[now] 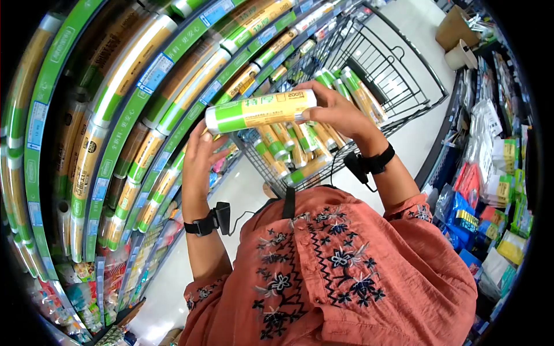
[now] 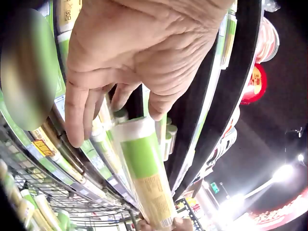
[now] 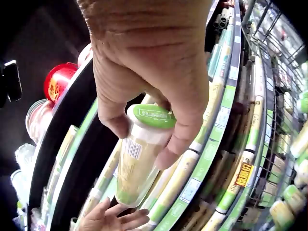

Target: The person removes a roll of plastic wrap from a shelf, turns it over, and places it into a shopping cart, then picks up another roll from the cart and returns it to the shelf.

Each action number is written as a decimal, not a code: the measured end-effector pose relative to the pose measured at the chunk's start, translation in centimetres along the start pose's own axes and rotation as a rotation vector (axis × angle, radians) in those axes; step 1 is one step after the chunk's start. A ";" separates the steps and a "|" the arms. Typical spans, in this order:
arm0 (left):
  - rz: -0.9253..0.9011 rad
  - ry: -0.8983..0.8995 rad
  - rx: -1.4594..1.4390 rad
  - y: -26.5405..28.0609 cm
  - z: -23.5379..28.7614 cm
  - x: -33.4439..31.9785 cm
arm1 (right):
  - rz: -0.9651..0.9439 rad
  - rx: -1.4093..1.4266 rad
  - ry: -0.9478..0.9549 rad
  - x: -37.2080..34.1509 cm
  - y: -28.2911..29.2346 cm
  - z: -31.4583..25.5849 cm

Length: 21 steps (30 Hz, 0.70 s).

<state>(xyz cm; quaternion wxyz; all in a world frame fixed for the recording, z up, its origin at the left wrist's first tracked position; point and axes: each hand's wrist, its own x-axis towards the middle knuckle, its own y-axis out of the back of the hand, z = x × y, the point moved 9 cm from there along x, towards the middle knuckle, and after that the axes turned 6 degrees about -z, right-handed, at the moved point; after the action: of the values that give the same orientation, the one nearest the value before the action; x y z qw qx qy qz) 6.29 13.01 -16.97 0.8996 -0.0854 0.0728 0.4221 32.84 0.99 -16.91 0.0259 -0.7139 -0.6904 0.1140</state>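
My right hand [image 1: 341, 115] pinches one end of a packaged roll [image 1: 259, 112], a clear-wrapped cylinder with a green and yellow label, between thumb and fingers. In the right wrist view that end shows a green cap face [image 3: 154, 116] and a barcode on the side. The roll lies nearly level in the head view, above the near end of the cart. At its other, white end is my left hand [image 1: 197, 164], fingers spread and extended, fingertips right by the rim. From the left wrist, the palm [image 2: 144, 53] appears over that end, with fingers not wrapped around the roll.
A wire shopping cart [image 1: 398, 124] stands ahead, holding several similar rolls [image 1: 300, 138]. Curved shelves [image 1: 124, 132] stocked with such rolls rise on the left. On the right, another shelf carries packaged goods [image 1: 461, 213]. Pale floor [image 1: 404, 29] shows between them.
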 end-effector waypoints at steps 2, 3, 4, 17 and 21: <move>-0.015 -0.036 -0.076 -1.1 1.4 -0.5 | -0.027 -0.026 0.025 -0.3 -0.9 -2.0; -0.021 -0.052 -0.114 -1.3 1.8 -0.8 | -0.041 -0.037 0.036 -0.4 -1.5 -2.8; -0.025 -0.080 -0.142 -1.3 2.2 -1.0 | -0.035 -0.055 0.028 -0.4 -1.6 -2.9; 0.116 -0.279 -0.197 1.4 5.3 -5.4 | -0.144 -0.036 0.156 1.3 -5.5 -6.2; 0.125 -0.325 -0.205 2.2 6.0 -6.1 | -0.175 -0.053 0.167 1.6 -6.5 -6.6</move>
<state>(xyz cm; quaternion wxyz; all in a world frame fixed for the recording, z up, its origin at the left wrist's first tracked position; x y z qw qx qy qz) 1.05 11.16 -10.07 0.8581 -0.1022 -0.1116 0.4907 27.87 3.70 -9.43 0.0743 -0.6584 -0.7483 0.0334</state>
